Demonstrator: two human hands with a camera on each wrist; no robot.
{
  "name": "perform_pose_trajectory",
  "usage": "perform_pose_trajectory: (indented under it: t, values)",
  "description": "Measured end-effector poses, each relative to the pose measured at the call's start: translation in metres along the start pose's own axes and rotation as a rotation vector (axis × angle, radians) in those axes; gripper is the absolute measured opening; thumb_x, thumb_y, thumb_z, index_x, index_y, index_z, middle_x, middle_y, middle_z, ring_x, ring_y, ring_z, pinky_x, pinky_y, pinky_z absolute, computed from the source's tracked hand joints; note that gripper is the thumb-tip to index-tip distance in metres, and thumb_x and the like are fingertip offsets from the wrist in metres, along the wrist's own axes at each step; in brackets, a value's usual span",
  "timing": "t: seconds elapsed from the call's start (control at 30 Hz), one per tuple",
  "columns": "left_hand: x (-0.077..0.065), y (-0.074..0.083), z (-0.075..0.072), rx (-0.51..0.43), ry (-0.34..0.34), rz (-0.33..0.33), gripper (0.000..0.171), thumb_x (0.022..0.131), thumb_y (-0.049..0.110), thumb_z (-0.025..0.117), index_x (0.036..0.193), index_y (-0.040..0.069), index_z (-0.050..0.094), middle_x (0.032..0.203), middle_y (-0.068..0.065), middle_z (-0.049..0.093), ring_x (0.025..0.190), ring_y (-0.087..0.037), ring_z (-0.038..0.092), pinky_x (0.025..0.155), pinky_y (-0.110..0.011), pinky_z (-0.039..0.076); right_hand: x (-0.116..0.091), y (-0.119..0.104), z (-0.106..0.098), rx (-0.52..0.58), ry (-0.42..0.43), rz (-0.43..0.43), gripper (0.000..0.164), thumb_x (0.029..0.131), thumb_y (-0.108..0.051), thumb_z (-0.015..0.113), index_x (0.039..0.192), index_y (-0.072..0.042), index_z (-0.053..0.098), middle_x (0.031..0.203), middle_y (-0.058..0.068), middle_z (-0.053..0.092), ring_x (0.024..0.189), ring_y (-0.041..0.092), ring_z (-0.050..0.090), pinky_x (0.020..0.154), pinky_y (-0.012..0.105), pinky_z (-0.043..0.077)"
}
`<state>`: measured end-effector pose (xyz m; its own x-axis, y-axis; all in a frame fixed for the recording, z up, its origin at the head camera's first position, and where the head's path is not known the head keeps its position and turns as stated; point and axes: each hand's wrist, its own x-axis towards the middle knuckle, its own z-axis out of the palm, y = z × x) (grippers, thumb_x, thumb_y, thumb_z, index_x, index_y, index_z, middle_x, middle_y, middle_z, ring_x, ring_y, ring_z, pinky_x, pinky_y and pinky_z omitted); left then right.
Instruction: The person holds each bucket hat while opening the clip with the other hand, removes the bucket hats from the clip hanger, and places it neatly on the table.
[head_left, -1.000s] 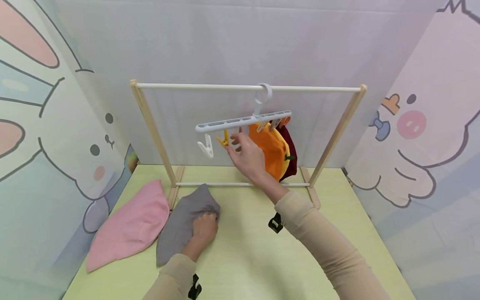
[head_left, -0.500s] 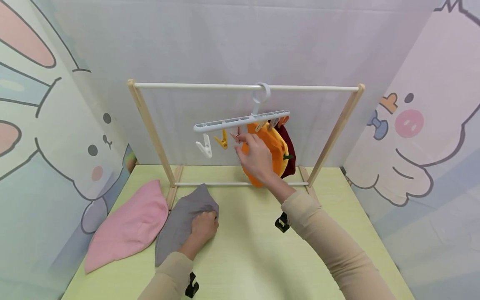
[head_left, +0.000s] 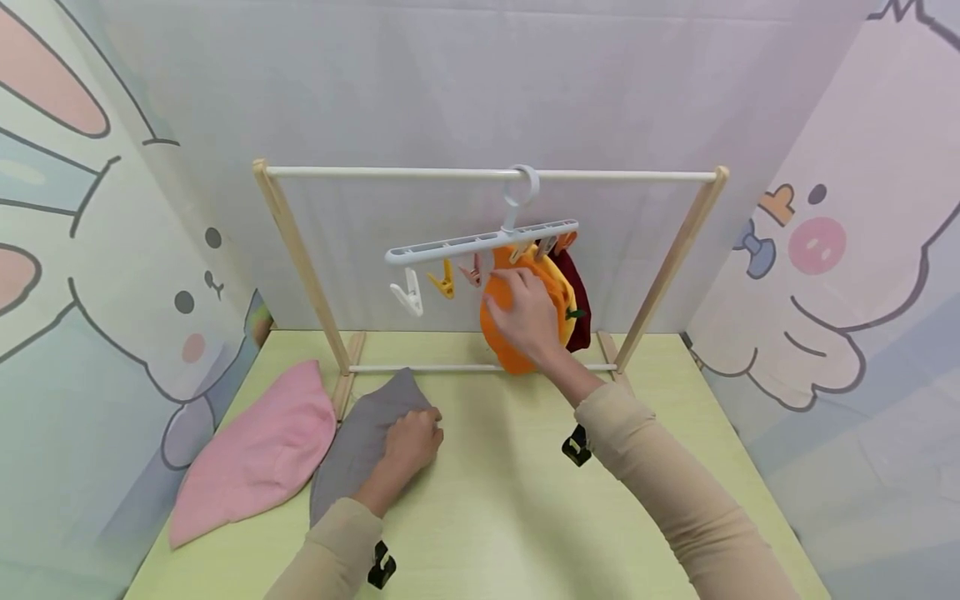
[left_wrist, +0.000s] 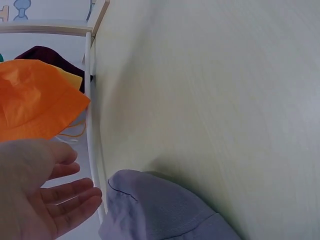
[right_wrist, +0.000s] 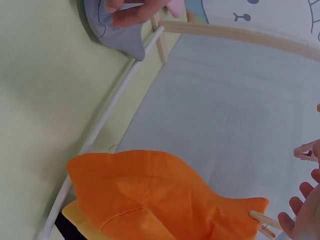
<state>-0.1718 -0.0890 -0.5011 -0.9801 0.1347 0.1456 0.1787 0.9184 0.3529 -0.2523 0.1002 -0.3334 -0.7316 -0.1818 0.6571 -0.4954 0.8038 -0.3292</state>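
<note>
My left hand (head_left: pixel 411 442) hovers over or lightly touches the grey hat (head_left: pixel 352 450) on the table; its fingers look loose in the left wrist view, gripping nothing. My right hand (head_left: pixel 528 315) is raised in front of the orange hat (head_left: pixel 504 354), fingers relaxed. A beige clothespin (right_wrist: pixel 262 218) pinches that hat's edge. Yellow and dark red (head_left: pixel 581 329) hats hang behind it. The hanger (head_left: pixel 450 247) also carries a white clothespin (head_left: pixel 408 293), a yellow clothespin (head_left: pixel 444 280) and a pink clothespin (head_left: pixel 472 271), all holding nothing.
A pink hat (head_left: pixel 262 458) lies left of the grey one. The wooden rack (head_left: pixel 303 250) stands at the back of the table (head_left: pixel 600 517), its white top rod (head_left: pixel 375 172) bearing the hanger. Cartoon-printed cloth walls (head_left: pixel 787 250) enclose the sides.
My right hand has moved right and slightly down, from the yellow clothespin past the pink one to the orange hat. My left hand's fingers have loosened from the grey hat.
</note>
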Motion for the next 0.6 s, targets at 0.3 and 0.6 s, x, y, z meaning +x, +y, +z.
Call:
perform_pose_trajectory:
  t: [0.3,0.6]
  values:
    - [0.008,0.01,-0.017,0.009,0.145,0.12,0.016,0.072,0.016,0.065,0.087,0.011,0.065,0.077,-0.004,0.061,0.052,-0.016,0.052,0.042,-0.029,0.039,-0.001,0.016,-0.001,0.001,0.062,-0.037,0.041,0.076,-0.029,0.062,0.113,-0.011,0.056,0.112,0.006,0.053,0.1,0.022,0.05,0.085,0.034,0.039]
    - [0.017,0.023,-0.036,-0.043,0.193,0.136,0.02,0.072,0.019,0.065,0.092,0.014,0.064,0.087,-0.004,0.061,0.055,-0.015,0.051,0.046,-0.029,0.041,-0.003,0.031,-0.001,-0.006,0.086,-0.035,0.047,0.074,-0.029,0.064,0.117,-0.009,0.054,0.119,0.009,0.051,0.104,0.025,0.049,0.085,0.038,0.039]
